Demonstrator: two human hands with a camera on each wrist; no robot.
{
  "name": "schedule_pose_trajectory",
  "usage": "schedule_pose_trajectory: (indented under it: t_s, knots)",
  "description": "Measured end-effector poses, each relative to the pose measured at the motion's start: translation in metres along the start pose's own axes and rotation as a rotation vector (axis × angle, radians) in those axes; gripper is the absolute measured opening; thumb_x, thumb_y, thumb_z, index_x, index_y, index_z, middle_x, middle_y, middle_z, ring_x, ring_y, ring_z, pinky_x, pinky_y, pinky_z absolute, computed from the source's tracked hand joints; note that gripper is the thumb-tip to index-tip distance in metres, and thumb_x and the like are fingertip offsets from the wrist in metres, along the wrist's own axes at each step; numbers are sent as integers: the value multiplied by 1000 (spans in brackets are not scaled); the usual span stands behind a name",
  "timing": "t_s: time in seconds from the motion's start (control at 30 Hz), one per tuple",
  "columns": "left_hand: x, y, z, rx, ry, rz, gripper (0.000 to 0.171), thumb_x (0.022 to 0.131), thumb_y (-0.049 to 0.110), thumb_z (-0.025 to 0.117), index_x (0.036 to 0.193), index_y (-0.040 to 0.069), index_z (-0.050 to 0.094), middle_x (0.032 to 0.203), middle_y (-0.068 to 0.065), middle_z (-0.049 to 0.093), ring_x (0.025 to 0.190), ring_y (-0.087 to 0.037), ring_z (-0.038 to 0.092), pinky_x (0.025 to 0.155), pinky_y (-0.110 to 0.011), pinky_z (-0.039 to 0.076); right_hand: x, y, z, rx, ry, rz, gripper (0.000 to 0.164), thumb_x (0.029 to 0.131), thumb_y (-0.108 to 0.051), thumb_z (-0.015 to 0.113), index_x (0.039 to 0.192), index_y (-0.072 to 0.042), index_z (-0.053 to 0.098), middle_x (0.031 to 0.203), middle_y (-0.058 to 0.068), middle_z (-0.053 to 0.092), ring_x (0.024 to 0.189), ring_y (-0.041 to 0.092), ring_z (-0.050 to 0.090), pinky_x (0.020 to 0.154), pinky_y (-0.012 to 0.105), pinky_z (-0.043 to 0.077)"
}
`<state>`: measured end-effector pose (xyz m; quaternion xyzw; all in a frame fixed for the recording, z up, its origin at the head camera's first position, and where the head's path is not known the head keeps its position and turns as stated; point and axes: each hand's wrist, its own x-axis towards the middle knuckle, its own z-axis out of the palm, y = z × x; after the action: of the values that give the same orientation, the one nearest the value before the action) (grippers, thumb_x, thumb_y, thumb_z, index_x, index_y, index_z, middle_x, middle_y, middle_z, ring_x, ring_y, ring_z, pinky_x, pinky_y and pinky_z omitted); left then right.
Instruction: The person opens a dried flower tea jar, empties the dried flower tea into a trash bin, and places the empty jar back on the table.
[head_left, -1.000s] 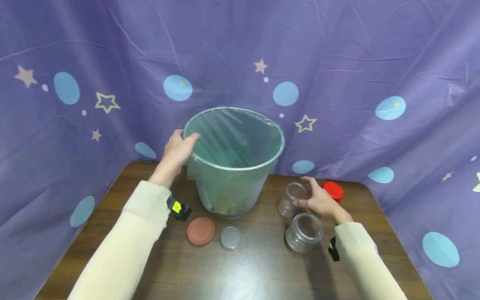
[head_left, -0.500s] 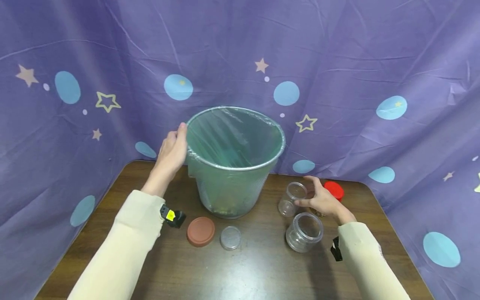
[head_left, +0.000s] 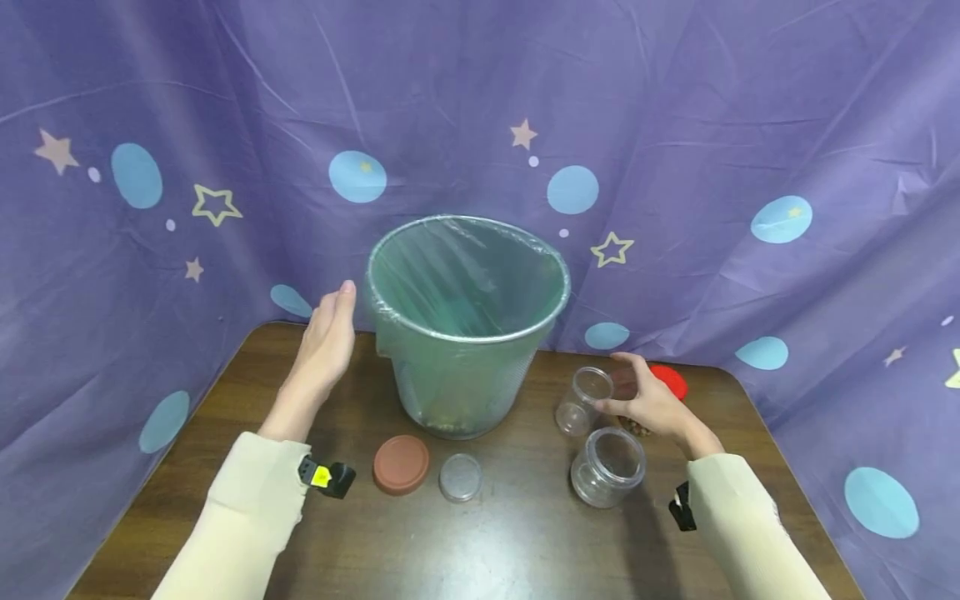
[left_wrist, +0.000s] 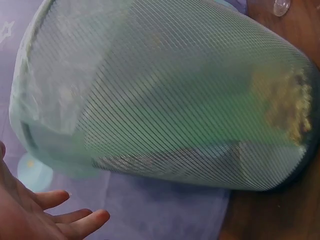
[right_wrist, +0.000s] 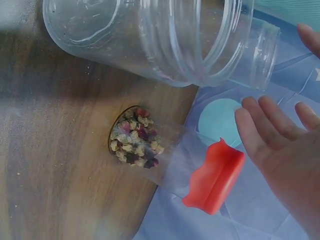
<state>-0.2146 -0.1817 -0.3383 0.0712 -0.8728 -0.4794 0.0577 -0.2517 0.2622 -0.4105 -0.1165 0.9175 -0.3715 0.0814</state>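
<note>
My left hand (head_left: 322, 346) is in the air left of a mesh wastebasket (head_left: 465, 392), fingers extended, holding nothing. A thin green bag lines the basket and folds over its rim; yellowish dried bits (left_wrist: 295, 110) show at its bottom in the left wrist view. Over on the right, my right hand (head_left: 651, 406) has its thumb and fingers spread and holds nothing. Next to it stand a narrow clear jar (head_left: 579, 407) and a wider clear jar (head_left: 606, 473), both lidless. Partly behind that hand is a jar with a red lid (right_wrist: 215, 177), dried flower buds (right_wrist: 135, 137) at its base.
A brown round lid (head_left: 401, 464) and a smaller clear lid (head_left: 461, 477) lie on the wooden table (head_left: 420, 550) in front of the basket. A purple curtain (head_left: 450, 100) with stars and blue ovals hangs close behind the table.
My left hand has let go of the basket's rim and moved left and down, away from it. The right hand has shifted slightly right; the jars and lids stay in place.
</note>
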Motion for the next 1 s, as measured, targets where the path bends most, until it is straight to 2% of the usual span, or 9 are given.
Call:
schedule_pose_trajectory:
  t_s: [0.1,0.33,0.43,0.7,1.0]
  knots:
    - [-7,-13,0,-13,-3,-37,85,99,66,8,157,5,16,161,-24,23,149,-45,18,121,-60,14,-2,-1,0,-19,32,-17,84,82,-32,78,147,-8,30,133,24,58,119,38,61,98,51,50]
    - [-22,-44,13,-41,55,-67,75,102,60,13,153,8,28,146,-24,47,137,-41,42,116,-57,28,-7,-2,-1,-33,107,-54,71,85,-31,75,143,-8,39,130,23,61,118,39,61,98,54,50]
    - [-27,-53,18,-13,48,-45,74,102,59,14,151,6,31,145,-24,48,136,-42,43,115,-57,29,-9,-2,-3,-34,153,-61,66,87,-29,73,141,-9,42,128,21,62,117,38,61,97,54,50]
    - [-36,-68,30,85,-42,11,74,103,58,14,151,4,29,155,-26,36,143,-47,32,117,-61,25,-11,-2,-5,-57,216,-66,55,89,-29,71,135,-9,50,123,18,67,110,35,64,92,46,52]
    - [-45,-71,45,141,33,83,63,105,52,25,141,4,47,140,-23,55,131,-44,50,108,-59,37,-15,-1,-11,-68,237,-82,47,89,-26,71,130,-7,56,115,14,71,102,27,68,85,32,52]
